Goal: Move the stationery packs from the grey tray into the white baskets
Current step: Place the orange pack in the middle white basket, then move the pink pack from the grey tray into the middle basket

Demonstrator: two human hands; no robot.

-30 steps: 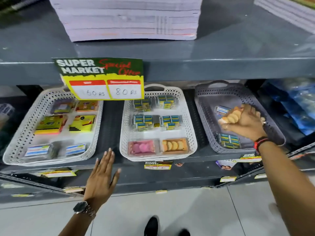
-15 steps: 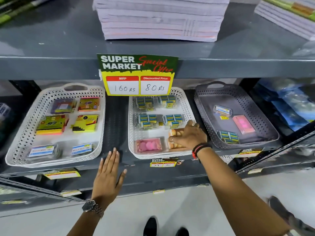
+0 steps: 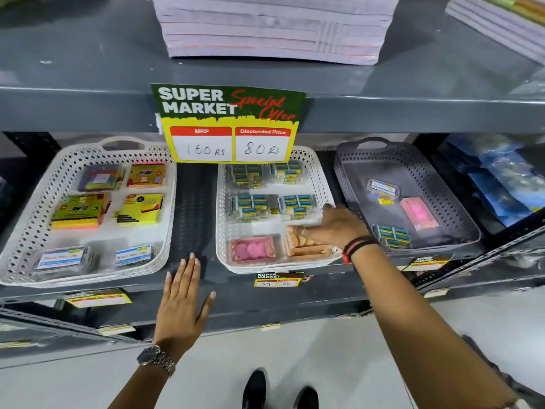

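Note:
The grey tray (image 3: 430,175) stands at the right of the shelf and holds a clear pack with a blue label (image 3: 383,188), a pink pack (image 3: 418,214) and a blue-and-yellow pack (image 3: 392,235). My right hand (image 3: 333,228) lies palm down, fingers stretched, on an orange pack (image 3: 306,246) in the front right corner of the middle white basket (image 3: 222,219). A pink pack (image 3: 252,249) sits beside the orange one. My left hand (image 3: 180,302) rests flat and open on the shelf front, between the middle basket and the left white basket (image 3: 26,225).
A "Super Market Special Offer" price sign (image 3: 230,125) hangs from the upper shelf and hides the middle basket's back edge. Paper stacks (image 3: 274,25) sit above. Blue packets (image 3: 501,184) lie right of the grey tray. My shoes (image 3: 280,391) show on the floor.
My right hand carried the orange pack from the grey tray to the middle basket's front right corner and now lies flat on it. The left hand stayed at the shelf front.

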